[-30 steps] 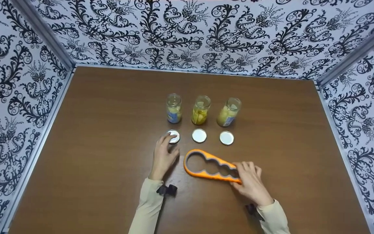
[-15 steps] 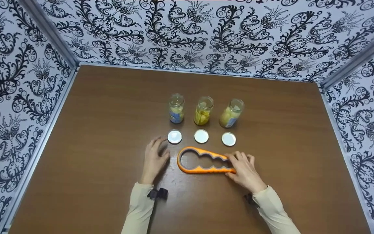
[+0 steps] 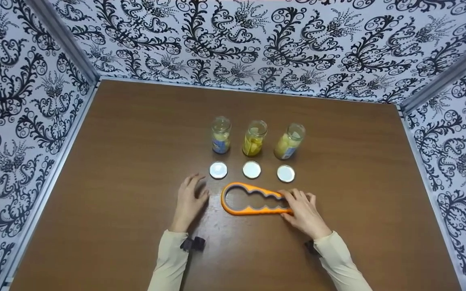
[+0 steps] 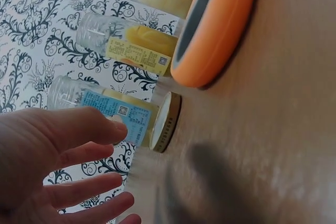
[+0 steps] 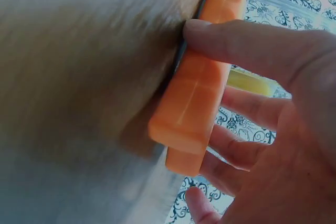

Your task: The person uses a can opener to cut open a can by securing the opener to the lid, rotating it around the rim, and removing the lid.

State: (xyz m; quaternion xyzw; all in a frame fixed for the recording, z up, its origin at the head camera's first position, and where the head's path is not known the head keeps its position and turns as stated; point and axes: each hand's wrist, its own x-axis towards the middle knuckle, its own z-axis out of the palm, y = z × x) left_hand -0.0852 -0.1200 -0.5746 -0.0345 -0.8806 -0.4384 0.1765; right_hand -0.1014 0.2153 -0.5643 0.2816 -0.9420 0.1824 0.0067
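Note:
My right hand (image 3: 306, 214) grips the narrow end of an orange jar opener (image 3: 253, 211) with a grey scalloped inner edge. The opener lies flat on the table; in the right wrist view my thumb presses one side of its handle (image 5: 197, 85). My left hand (image 3: 188, 202) holds nothing, its fingers loosely bent, left of the opener's round end. Closest to it is the left lid (image 3: 218, 170), apart from the fingers. The middle lid (image 3: 251, 169) and right lid (image 3: 286, 173) lie in the same row, pale faces up.
Behind the lids stand three uncapped glass jars with yellowish contents: a blue-labelled left jar (image 3: 221, 135), a middle jar (image 3: 254, 139) and a right jar (image 3: 289, 141). Patterned panels (image 3: 241, 44) border the brown table (image 3: 136, 141) at the back and sides.
My left hand has drawn back from the left lid, toward me and leftward. The opener, still in my right hand, has shifted left and turned straighter across the table.

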